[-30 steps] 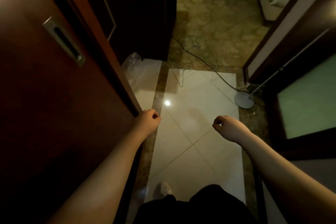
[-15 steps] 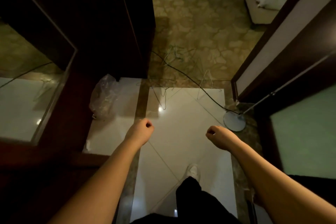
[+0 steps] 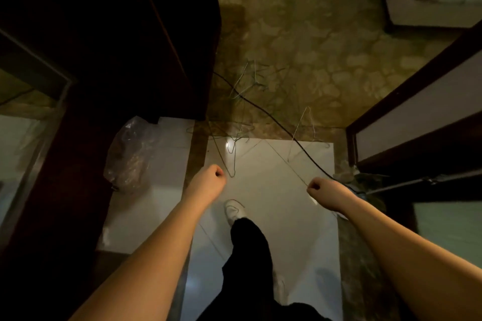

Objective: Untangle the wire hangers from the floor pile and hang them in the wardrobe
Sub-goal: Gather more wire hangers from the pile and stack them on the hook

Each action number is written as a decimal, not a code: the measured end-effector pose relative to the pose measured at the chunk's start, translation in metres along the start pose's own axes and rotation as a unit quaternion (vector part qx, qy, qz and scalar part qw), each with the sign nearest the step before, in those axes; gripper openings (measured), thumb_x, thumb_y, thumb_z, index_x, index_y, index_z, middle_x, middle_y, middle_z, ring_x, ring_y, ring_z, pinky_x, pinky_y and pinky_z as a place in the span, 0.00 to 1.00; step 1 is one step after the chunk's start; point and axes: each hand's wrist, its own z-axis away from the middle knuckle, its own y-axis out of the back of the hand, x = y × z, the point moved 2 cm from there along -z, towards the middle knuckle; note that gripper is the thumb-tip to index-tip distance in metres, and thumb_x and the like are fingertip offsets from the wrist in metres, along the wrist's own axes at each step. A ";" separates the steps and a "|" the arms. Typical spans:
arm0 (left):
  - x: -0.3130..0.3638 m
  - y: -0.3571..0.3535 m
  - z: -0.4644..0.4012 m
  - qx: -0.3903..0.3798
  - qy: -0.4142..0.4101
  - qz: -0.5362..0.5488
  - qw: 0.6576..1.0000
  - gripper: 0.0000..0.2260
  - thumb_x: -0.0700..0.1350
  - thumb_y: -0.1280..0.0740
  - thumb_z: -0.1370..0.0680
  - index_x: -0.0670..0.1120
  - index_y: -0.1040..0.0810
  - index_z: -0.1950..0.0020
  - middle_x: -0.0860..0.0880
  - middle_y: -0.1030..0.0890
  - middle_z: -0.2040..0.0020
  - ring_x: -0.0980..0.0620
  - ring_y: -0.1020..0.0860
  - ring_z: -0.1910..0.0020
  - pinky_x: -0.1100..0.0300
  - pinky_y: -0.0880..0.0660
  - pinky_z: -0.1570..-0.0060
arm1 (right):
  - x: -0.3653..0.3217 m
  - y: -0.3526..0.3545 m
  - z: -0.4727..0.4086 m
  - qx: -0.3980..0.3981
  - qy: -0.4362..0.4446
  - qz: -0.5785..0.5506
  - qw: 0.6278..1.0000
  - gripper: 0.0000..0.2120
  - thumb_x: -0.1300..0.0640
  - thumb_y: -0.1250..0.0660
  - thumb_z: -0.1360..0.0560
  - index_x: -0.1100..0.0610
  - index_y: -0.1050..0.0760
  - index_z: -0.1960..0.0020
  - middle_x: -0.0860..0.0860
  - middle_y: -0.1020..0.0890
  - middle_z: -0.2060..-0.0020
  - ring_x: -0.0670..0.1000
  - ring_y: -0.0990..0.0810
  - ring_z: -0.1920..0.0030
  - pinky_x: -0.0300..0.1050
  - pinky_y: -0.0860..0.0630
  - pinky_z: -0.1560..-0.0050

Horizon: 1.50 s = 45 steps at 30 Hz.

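From the head view, glossy white tiles meet mottled brown stone flooring between a dark wardrobe and a doorway. Thin wire hangers sprawl tangled across that seam, a black cable crossing them. The left hand and right hand hover above the tiles, fingers curled into empty fists.

The room is dim. Beneath the hands lies a glossy white floor tile carrying a small bright light reflection, edged by a brown marble border. Beyond the hands spreads mottled stone-pattern flooring. Left of them rises dark wooden furniture; far ahead to the right sits a bed with white bedding.
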 end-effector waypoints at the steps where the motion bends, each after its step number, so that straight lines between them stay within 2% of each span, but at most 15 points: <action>1: 0.000 0.002 -0.023 -0.002 0.004 -0.001 1.000 0.04 0.48 0.39 0.19 0.50 0.26 0.47 0.50 0.22 0.50 0.48 0.23 0.52 0.53 0.23 0.50 | -0.002 0.006 -0.020 -0.005 -0.010 -0.001 1.000 0.12 0.50 0.40 0.20 0.53 0.24 0.41 0.52 0.20 0.44 0.53 0.22 0.46 0.46 0.27 0.48; 7: -0.011 0.001 -0.164 -0.036 0.044 0.018 0.998 0.07 0.46 0.38 0.19 0.47 0.23 0.44 0.48 0.21 0.48 0.46 0.22 0.48 0.52 0.23 0.46 | -0.009 0.030 -0.144 -0.027 -0.089 -0.051 0.994 0.14 0.49 0.41 0.20 0.54 0.24 0.40 0.54 0.20 0.43 0.54 0.23 0.45 0.46 0.28 0.46; 11: -0.021 -0.018 -0.245 -0.061 0.053 0.007 0.997 0.08 0.47 0.39 0.19 0.47 0.24 0.44 0.49 0.23 0.50 0.48 0.24 0.51 0.57 0.27 0.52 | -0.010 0.032 -0.223 -0.023 -0.105 -0.107 0.988 0.13 0.51 0.41 0.20 0.55 0.24 0.41 0.54 0.20 0.45 0.54 0.24 0.46 0.45 0.30 0.47; 17: -0.039 -0.072 -0.352 -0.093 0.068 -0.007 0.993 0.04 0.45 0.39 0.19 0.47 0.25 0.47 0.48 0.22 0.52 0.49 0.23 0.53 0.57 0.26 0.55 | 0.016 -0.001 -0.349 -0.056 -0.128 -0.091 0.986 0.12 0.52 0.41 0.19 0.57 0.24 0.42 0.56 0.21 0.43 0.55 0.24 0.46 0.44 0.32 0.49; 22: -0.069 -0.128 -0.432 -0.079 0.124 0.012 0.989 0.03 0.43 0.38 0.20 0.46 0.25 0.51 0.48 0.23 0.56 0.50 0.26 0.59 0.59 0.31 0.63 | 0.049 -0.037 -0.453 -0.062 -0.142 -0.073 0.985 0.16 0.52 0.42 0.18 0.61 0.26 0.38 0.59 0.22 0.39 0.58 0.25 0.39 0.46 0.31 0.43; 26: -0.092 -0.171 -0.490 -0.070 0.162 0.032 0.984 0.03 0.43 0.38 0.20 0.47 0.25 0.49 0.46 0.22 0.51 0.48 0.25 0.55 0.57 0.29 0.57 | 0.073 -0.068 -0.517 -0.037 -0.155 -0.069 0.985 0.15 0.55 0.42 0.18 0.62 0.25 0.39 0.60 0.21 0.41 0.59 0.24 0.42 0.46 0.31 0.45; 29: -0.102 -0.198 -0.532 -0.057 0.165 0.010 0.985 0.13 0.44 0.36 0.22 0.46 0.25 0.38 0.45 0.25 0.40 0.47 0.26 0.47 0.56 0.27 0.49 | 0.092 -0.088 -0.558 -0.020 -0.164 -0.081 0.983 0.13 0.56 0.41 0.19 0.62 0.26 0.40 0.60 0.21 0.43 0.57 0.25 0.47 0.48 0.31 0.45; 31: -0.105 -0.213 -0.557 -0.053 0.167 -0.042 0.984 0.20 0.47 0.34 0.22 0.46 0.29 0.31 0.44 0.31 0.33 0.44 0.29 0.38 0.51 0.28 0.40 | 0.104 -0.099 -0.582 -0.007 -0.179 -0.098 0.979 0.13 0.55 0.39 0.20 0.61 0.26 0.40 0.60 0.22 0.43 0.56 0.26 0.49 0.49 0.30 0.44; 33: -0.106 -0.224 -0.581 -0.051 0.159 -0.090 0.982 0.25 0.52 0.36 0.21 0.45 0.35 0.27 0.44 0.36 0.27 0.42 0.34 0.31 0.49 0.32 0.34 | 0.112 -0.108 -0.603 0.008 -0.197 -0.112 0.974 0.17 0.54 0.38 0.21 0.62 0.28 0.36 0.61 0.23 0.39 0.59 0.25 0.43 0.51 0.30 0.40; 35: -0.110 -0.230 -0.603 -0.051 0.166 -0.111 0.979 0.30 0.52 0.36 0.21 0.45 0.42 0.23 0.44 0.43 0.23 0.43 0.40 0.26 0.48 0.37 0.31 | 0.114 -0.115 -0.620 0.029 -0.207 -0.131 0.969 0.21 0.54 0.37 0.21 0.64 0.30 0.32 0.62 0.26 0.35 0.61 0.27 0.37 0.53 0.31 0.36; 37: -0.116 -0.235 -0.618 -0.056 0.177 -0.123 0.975 0.38 0.52 0.33 0.23 0.46 0.50 0.20 0.46 0.52 0.20 0.43 0.49 0.22 0.47 0.43 0.26 | 0.117 -0.122 -0.632 0.052 -0.211 -0.151 0.964 0.23 0.53 0.36 0.21 0.66 0.32 0.31 0.63 0.27 0.34 0.63 0.27 0.36 0.54 0.31 0.36; 39: -0.121 -0.238 -0.628 -0.056 0.182 -0.156 0.969 0.45 0.57 0.31 0.25 0.47 0.57 0.20 0.46 0.59 0.20 0.43 0.56 0.21 0.48 0.50 0.24 | 0.120 -0.130 -0.643 0.080 -0.217 -0.181 0.956 0.25 0.53 0.35 0.22 0.66 0.33 0.31 0.63 0.26 0.35 0.63 0.26 0.37 0.55 0.29 0.37; 42: -0.135 -0.253 -0.656 -0.082 0.207 -0.172 0.960 0.54 0.67 0.30 0.31 0.47 0.59 0.20 0.44 0.61 0.20 0.42 0.59 0.21 0.45 0.54 0.23 | 0.122 -0.136 -0.660 0.119 -0.213 -0.224 0.944 0.21 0.53 0.33 0.23 0.66 0.31 0.36 0.63 0.25 0.40 0.63 0.24 0.42 0.53 0.27 0.42; 44: -0.142 -0.268 -0.671 -0.134 0.221 -0.209 0.943 0.60 0.74 0.30 0.40 0.46 0.54 0.19 0.43 0.56 0.20 0.39 0.55 0.22 0.40 0.51 0.25 | 0.123 -0.139 -0.669 0.127 -0.208 -0.218 0.945 0.18 0.54 0.34 0.23 0.64 0.30 0.40 0.61 0.24 0.43 0.62 0.23 0.44 0.51 0.27 0.44; 45: -0.145 -0.277 -0.676 -0.132 0.222 -0.224 0.940 0.61 0.75 0.30 0.42 0.45 0.50 0.20 0.42 0.51 0.21 0.39 0.51 0.22 0.40 0.47 0.26 | 0.124 -0.141 -0.672 0.130 -0.204 -0.208 0.948 0.15 0.54 0.34 0.23 0.63 0.29 0.43 0.60 0.24 0.46 0.61 0.23 0.46 0.50 0.27 0.46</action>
